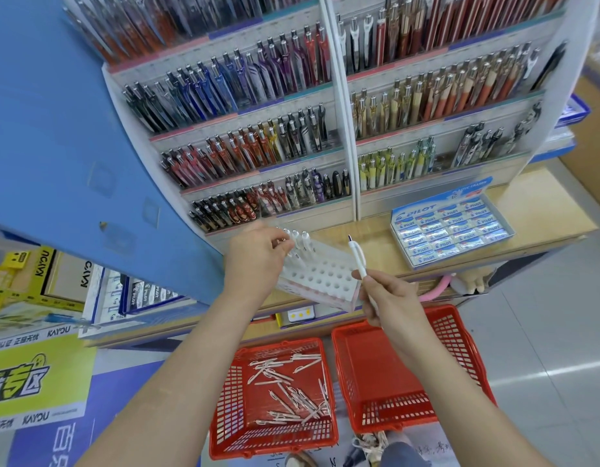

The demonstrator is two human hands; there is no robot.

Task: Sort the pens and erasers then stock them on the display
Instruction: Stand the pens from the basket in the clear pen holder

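My right hand (pixel 391 299) grips a white pen (pixel 358 259) that points up over the wooden counter. My left hand (pixel 256 259) pinches the top of a white pen standing in the white perforated pen holder (pixel 320 276); a few white pens (pixel 300 242) stand in the holder's back row. On the floor below, the left red basket (pixel 275 397) contains several loose white pens (pixel 288 387). The right red basket (pixel 401 374) looks empty. A blue Pilot eraser box (pixel 451 227) full of erasers sits on the counter to the right.
A tall pen display rack (pixel 342 106) with many rows of pens rises behind the counter (pixel 544 210). A blue panel (pixel 56 129) stands at the left, with Kaydu boxes (pixel 44 274) and posters beneath it. Grey floor tiles lie to the right.
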